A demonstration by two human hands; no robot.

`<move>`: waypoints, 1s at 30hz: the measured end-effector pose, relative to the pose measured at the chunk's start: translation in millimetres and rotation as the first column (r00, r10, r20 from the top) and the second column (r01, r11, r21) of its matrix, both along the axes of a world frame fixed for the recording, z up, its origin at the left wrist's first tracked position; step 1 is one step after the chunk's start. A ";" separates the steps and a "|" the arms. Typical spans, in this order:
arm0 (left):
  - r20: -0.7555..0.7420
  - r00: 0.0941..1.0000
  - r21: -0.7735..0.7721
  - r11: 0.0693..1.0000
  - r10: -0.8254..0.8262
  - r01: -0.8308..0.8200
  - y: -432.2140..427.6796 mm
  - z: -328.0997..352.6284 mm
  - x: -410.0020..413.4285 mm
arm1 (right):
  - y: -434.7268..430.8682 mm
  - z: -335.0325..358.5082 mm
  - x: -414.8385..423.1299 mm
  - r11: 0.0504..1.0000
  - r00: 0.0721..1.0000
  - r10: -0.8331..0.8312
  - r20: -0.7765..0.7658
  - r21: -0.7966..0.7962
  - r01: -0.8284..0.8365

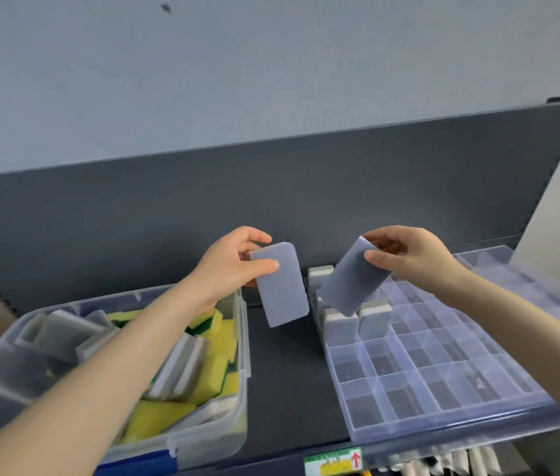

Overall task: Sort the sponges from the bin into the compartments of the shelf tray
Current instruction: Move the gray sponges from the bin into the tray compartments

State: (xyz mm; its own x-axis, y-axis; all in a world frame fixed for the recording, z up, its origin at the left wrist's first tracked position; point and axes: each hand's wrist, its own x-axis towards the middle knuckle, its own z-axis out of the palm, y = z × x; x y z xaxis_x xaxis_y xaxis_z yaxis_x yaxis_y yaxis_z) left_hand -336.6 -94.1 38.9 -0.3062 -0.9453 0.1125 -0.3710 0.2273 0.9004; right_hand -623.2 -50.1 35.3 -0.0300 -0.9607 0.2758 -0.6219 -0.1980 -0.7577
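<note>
Just below the right hand (409, 255), a few grey sponges (342, 326) are standing in the tray (443, 400), with most compartments lying empty. The right hand is pinching a tilted sponge (354, 276), and the left hand (233, 266) is gripping another sponge (283, 286). Beneath its wrist, the bin (209, 438) is holding many more.

A dark grey flat metal shelf board (288, 372) runs across the foreground. Behind it stands a matching dark grey back panel (203, 207), and above that a pale blue-grey wall (237, 63) bearing a small dark smudge (165, 8). On the board's front edge sits a green, white and yellow label with a red arrow (333, 462). Blurred white packs (443, 463) show below the board.
</note>
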 end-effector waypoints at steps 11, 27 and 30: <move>0.019 0.996 0.058 0.994 0.090 -0.091 15.1 -21.1 -70.6 | -5.3 -24.3 -76.9 0.996 0.997 0.080 0.000 0.040 -0.080; 0.142 0.983 0.120 0.984 0.117 -0.135 35.3 -59.2 -81.4 | -3.6 -59.0 -61.6 0.983 0.986 0.159 0.046 0.087 -0.163; 0.364 0.931 0.033 0.999 -0.012 0.000 31.8 -60.2 -79.8 | -1.5 -54.4 -58.4 0.988 0.990 0.140 0.032 0.062 -0.142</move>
State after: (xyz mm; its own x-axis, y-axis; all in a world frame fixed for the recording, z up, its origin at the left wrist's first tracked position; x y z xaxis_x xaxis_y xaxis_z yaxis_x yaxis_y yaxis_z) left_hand -416.4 -62.3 -21.3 -0.3261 -0.9446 -0.0377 -0.6736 0.2042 0.7103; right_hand -681.5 -51.5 -19.1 0.1001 -0.9717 0.2141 -0.5696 -0.2324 -0.7884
